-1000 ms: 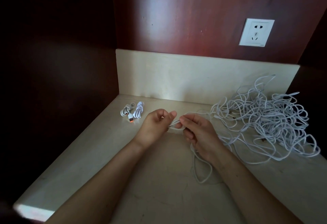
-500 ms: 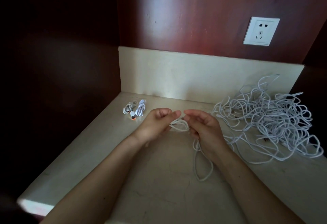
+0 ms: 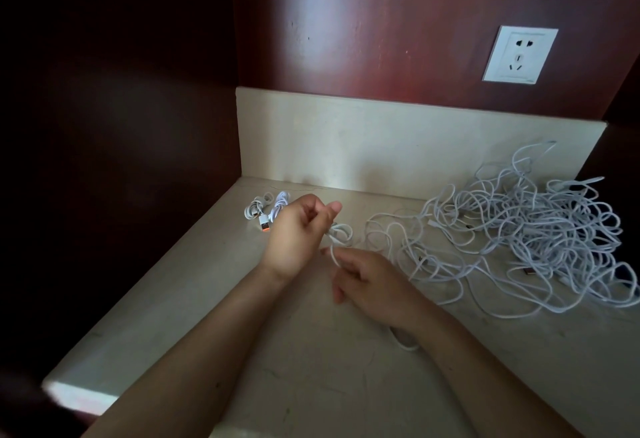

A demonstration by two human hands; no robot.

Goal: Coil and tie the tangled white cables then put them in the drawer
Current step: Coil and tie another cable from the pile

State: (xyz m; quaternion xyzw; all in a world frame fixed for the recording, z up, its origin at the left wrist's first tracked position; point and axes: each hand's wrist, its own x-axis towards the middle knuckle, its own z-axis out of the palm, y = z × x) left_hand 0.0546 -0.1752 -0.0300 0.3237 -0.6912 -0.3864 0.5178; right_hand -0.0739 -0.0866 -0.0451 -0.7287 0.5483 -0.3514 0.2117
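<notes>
Above the table, the left hand grips a small coil of white cable in curled fingers, the right hand pinching its strand just below, left of the tangled pile.

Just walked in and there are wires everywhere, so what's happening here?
A person is tidying white cables on a beige stone counter. Their left hand grips a small coil of white cable, and their right hand pinches the loose strand hanging from it. A large tangled heap of white cables lies to the right, not yet coiled. Two small coiled white bundles lie at the back left.
</notes>
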